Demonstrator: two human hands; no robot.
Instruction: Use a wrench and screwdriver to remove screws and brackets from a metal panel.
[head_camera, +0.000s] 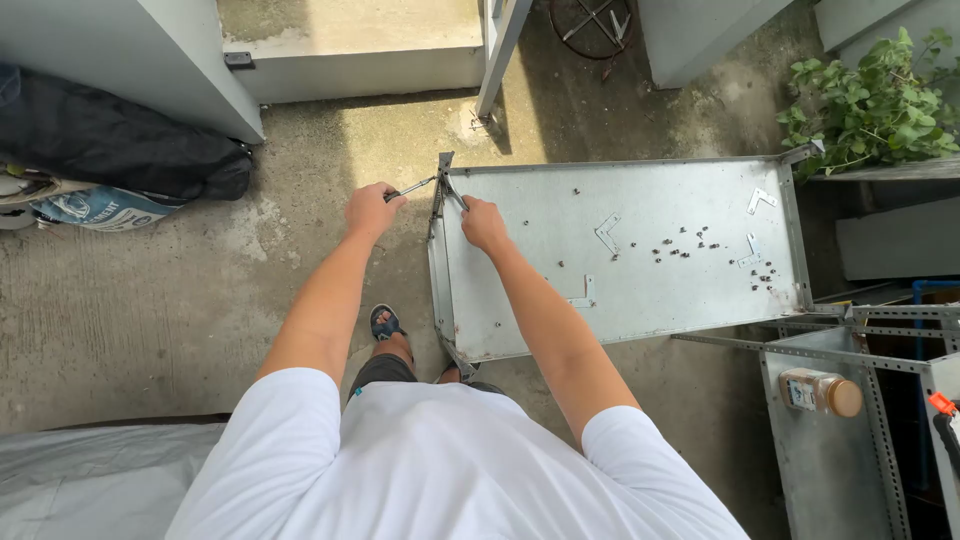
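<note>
— Standing over a grey metal shelf panel (640, 260) that lies flat above the concrete floor (150, 310), is the person fastening its corner?

— It looks so. The left hand (372, 210) is clenched on a slim wrench (412, 187) that reaches to the panel's far left corner, where a slotted angle post (437, 215) runs along the left edge. The right hand (484, 222) pinches something small at that same corner; what exactly, I cannot tell.

— How much seems done?

— Little, I judge. Flat corner brackets (606, 232) lie unfixed at mid-panel, and a scatter of loose bolts (685, 245) sits toward the right edge with more brackets near the far right corner.

— Anything else?

— More slotted frame pieces (850, 350) and a capped jar (820, 392) wait off the near right corner, so most of the assembly seems left.
</note>
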